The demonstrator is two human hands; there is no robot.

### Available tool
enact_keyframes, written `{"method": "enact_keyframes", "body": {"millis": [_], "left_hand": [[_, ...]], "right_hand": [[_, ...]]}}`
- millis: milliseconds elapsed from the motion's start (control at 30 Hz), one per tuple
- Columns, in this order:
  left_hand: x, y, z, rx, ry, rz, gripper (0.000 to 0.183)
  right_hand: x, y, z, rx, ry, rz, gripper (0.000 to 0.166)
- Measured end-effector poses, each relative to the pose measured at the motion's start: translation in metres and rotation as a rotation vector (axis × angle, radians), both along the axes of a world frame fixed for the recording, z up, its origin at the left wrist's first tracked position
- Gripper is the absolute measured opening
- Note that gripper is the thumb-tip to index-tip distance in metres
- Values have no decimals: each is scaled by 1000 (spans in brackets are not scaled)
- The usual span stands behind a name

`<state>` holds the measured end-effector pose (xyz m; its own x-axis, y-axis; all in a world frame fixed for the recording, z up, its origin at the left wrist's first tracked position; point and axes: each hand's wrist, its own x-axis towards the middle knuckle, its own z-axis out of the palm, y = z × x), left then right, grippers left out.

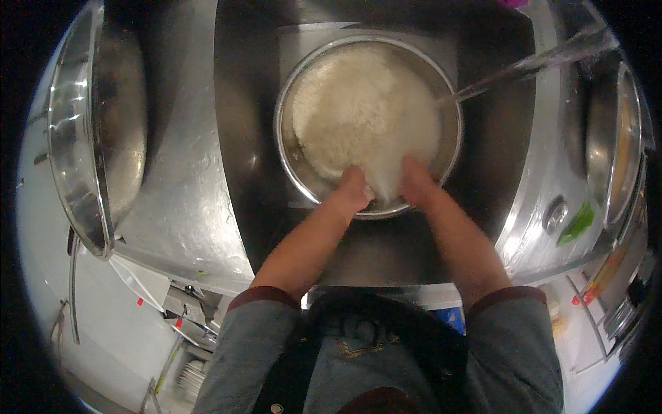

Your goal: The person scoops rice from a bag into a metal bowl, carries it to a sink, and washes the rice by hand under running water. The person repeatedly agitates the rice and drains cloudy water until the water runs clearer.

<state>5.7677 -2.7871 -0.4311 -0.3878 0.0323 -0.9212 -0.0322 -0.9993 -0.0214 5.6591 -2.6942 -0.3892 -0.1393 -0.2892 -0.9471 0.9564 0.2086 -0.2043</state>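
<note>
A round stainless steel bowl [280,124] sits low in a metal sink [248,129]. Inside it a pale mass of rice [357,93] lies in cloudy, whitish water [421,124]. My left hand [356,187] dips in over the near rim, with some grains against its fingers. To its right, my right hand [415,180] reaches into the milky water at the near right side. Fingers of both hands are largely hidden by the rice and water. A clear stream of water [496,80] slants in from the upper right and meets the bowl's right edge.
On the left counter stands a large steel bowl [121,124]. Another metal bowl [600,134] is on the right counter, near a round metal fitting [556,213] and a green leaf-like piece [576,225]. Stacked white dishes [192,378] show at lower left.
</note>
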Motion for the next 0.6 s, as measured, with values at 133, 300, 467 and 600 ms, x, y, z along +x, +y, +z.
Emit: {"method": "enact_keyframes", "body": {"millis": [133,300,467,600], "left_hand": [[1,8,-37,24,133,30,36],[52,-31,-32,-666,88,-483,39],[54,-77,-2,-737,-219,-374,34],[8,-102,20,-271,-136,6,42]], "right_hand": [[25,-7,-42,-116,-90,-339,44],[10,-33,7,-121,187,-69,42],[-72,-10,-26,226,766,554,42],[-109,-9,-70,176,677,588,45]]}}
